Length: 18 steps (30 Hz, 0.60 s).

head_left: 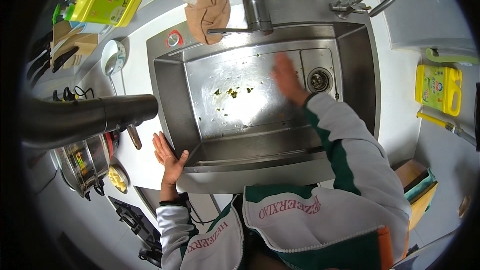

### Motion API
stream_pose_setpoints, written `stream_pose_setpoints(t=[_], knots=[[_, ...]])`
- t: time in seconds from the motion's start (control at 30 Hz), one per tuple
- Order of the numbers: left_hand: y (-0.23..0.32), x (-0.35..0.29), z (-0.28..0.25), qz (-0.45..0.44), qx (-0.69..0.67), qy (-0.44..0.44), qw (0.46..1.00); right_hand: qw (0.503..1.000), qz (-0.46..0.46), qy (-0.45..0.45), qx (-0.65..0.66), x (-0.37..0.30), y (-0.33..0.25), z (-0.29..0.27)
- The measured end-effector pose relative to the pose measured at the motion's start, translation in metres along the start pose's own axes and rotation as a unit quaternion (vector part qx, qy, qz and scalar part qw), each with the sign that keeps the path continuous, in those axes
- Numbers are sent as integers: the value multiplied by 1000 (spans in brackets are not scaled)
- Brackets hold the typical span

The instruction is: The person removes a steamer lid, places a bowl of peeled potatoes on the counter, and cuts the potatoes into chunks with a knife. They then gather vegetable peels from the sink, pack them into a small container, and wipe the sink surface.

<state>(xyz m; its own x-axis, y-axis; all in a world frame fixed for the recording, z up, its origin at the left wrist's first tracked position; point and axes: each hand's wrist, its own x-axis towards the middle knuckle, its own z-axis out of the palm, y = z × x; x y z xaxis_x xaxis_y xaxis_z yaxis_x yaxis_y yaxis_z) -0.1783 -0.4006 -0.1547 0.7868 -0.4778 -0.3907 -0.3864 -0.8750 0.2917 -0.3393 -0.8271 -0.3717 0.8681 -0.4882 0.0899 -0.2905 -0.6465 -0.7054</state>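
In the head view, I see the person's right hand (pixel 290 81) over the basin of a steel sink (pixel 172 95), its fingers aimed away from the body and slightly left. It is blurred, so I cannot tell whether its fingers are together or apart, or whether they touch the steel. The left hand (pixel 171 164) lies palm down at the sink's near left corner, thumb spread from the fingers, which point away.

The sink's long axis runs side to side across the person, from beside the left hand to beyond the right one. Dark green scraps (pixel 233 92) dot the wet floor left of the right hand; a round drain (pixel 319 79) sits just to its right.

Beyond the right hand stands a metal faucet (pixel 257 12), with a brown cloth (pixel 209 15) draped beside it. A white counter (pixel 135 77) surrounds the sink. Farther away than the left hand, a bowl (pixel 114 56) holds a spoon; nearer, to that hand's left, is a dish of yellow pieces (pixel 118 177). Well right of the right hand is a yellow jug (pixel 435 89).
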Motion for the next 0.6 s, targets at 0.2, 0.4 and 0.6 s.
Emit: stream_pose_setpoints(t=[0.2,0.4,0.6], knots=[[0,2,1,-5,-11,-7,1000,992,5,-5,-123,-29,0,-7],[-4,2,1,6,-9,-3,1000,934,-210,-289,-28,-35,-114,93],[0,-1,-2,-2,0,-15,1000,998,16,-48,-22,42,-51,56]])
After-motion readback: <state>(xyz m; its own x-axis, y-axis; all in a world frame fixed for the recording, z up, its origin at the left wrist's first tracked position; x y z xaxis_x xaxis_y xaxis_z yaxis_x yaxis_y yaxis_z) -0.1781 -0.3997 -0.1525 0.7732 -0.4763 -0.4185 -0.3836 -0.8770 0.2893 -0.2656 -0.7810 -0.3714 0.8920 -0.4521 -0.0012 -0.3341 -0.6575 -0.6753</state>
